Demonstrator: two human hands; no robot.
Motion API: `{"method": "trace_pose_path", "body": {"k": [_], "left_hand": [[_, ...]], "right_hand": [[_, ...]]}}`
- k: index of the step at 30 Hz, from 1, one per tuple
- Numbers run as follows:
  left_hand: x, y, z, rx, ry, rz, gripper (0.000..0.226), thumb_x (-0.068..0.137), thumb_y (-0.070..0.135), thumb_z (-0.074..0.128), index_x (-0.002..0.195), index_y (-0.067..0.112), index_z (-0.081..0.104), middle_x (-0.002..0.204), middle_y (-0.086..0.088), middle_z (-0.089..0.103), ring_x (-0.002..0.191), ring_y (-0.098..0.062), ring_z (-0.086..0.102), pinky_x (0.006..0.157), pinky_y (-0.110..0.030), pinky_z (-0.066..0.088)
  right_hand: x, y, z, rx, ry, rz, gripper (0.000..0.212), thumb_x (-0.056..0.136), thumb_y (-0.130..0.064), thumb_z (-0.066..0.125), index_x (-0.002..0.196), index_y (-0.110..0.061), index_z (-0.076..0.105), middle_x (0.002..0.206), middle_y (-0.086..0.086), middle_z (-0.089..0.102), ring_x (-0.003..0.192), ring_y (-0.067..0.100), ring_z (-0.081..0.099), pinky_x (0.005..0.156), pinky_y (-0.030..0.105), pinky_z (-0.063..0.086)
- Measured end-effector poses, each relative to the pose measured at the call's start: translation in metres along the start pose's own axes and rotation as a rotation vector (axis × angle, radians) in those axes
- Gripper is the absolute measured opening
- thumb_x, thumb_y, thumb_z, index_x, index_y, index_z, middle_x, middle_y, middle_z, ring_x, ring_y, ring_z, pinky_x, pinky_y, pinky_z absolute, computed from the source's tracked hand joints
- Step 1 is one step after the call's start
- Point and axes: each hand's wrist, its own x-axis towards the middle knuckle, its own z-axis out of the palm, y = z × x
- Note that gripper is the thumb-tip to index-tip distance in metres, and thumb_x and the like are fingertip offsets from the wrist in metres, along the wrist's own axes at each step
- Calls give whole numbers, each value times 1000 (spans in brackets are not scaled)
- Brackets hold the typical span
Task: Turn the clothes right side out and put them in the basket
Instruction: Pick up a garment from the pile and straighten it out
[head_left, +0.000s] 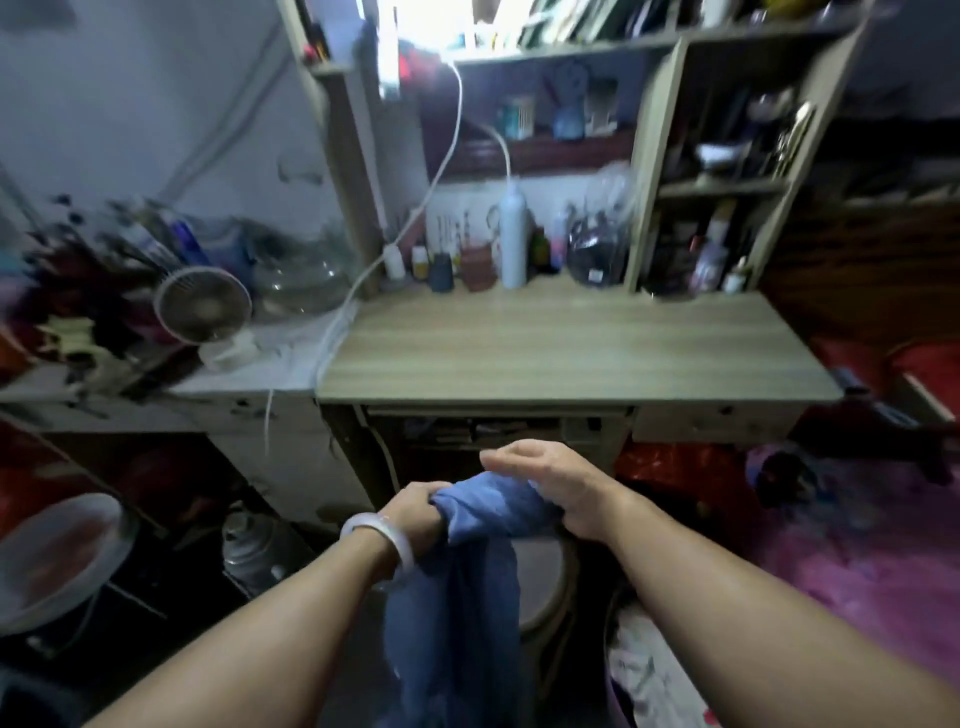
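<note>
Head view: no writing can be read; the frame is blurred. Left hand (415, 512) wears a pale bangle (375, 540) and its grip is clamped on a bunched end of a blue garment (467, 582), which hangs down between the forearms, below the surface's (561, 343) front edge. Right hand (550, 480) lies on the garment's top with fingers straight, grip apart. At lower right a basket (618, 696) holds light cloth. On the surface's back edge stand a white bottle (512, 239) and a glass jar (597, 249) with dark contents; its front part is bare. A fan (202, 304) stands at left.
</note>
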Motion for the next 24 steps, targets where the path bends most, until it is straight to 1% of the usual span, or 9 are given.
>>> {"method": "trace_pose_path", "body": {"k": [3,6,8,10,14,17,18,21,24], "left_hand": [[-21,64,-29,55,1,168,18,71,6,51,86,6,61,80,-9,54,83,-14,45,70,-27,36],[-34,116,-51,150,50,286,9,75,0,57,76,9,58,66,-4,49,68,-14,42,59,-24,33],[-41,138,-66,234,131,352,12,73,1,67,76,11,61,63,-1,52,66,-15,44,58,-23,33],[-45,152,-81,389,206,377,16,72,12,75,87,7,70,75,-10,65,72,-21,55,62,-22,34],[-43,165,-105,524,266,316,20,75,21,70,82,2,71,88,-20,68,87,-34,62,68,-30,41],[-38,171,-118,248,225,240,21,61,29,68,64,9,63,74,-13,59,72,-19,53,66,-31,41],[-36,173,-121,74,210,236,16,57,26,65,62,12,60,72,-9,56,72,-15,48,66,-29,39],[-22,173,-123,-323,268,210,4,75,5,65,73,9,64,72,-6,61,68,-9,55,62,-21,44],[0,176,-124,-402,329,138,9,87,4,59,90,5,67,86,-13,64,83,-20,56,74,-33,48]], "right_hand": [[-31,-53,-13,-387,-36,-77,49,49,-50,83,93,-32,70,87,-13,71,79,1,64,70,17,49],[-50,-94,-23,-754,18,-90,23,50,-37,72,64,-21,64,54,-11,60,53,4,54,49,20,42],[-60,-117,-30,-718,122,-141,14,64,-18,66,52,-16,58,47,-12,52,46,3,45,45,20,36],[-68,-134,-39,-570,198,-214,32,72,2,62,46,-17,57,44,-13,49,43,3,41,44,21,32],[-82,-166,-52,-527,306,-278,31,75,5,65,54,-17,63,47,-14,55,45,1,47,48,20,37],[-86,-181,-56,-441,401,-312,5,76,-4,65,78,-5,69,67,-2,65,61,11,59,58,25,47],[-86,-184,-57,-444,452,-304,15,74,-11,67,86,-1,67,75,3,67,68,16,62,63,31,50],[-83,-186,-59,-512,585,-230,27,71,-23,77,89,-6,66,90,8,70,84,24,66,75,39,55],[-76,-182,-53,-599,703,-197,21,76,-25,75,84,-8,65,82,4,69,80,21,63,70,33,52]]}}
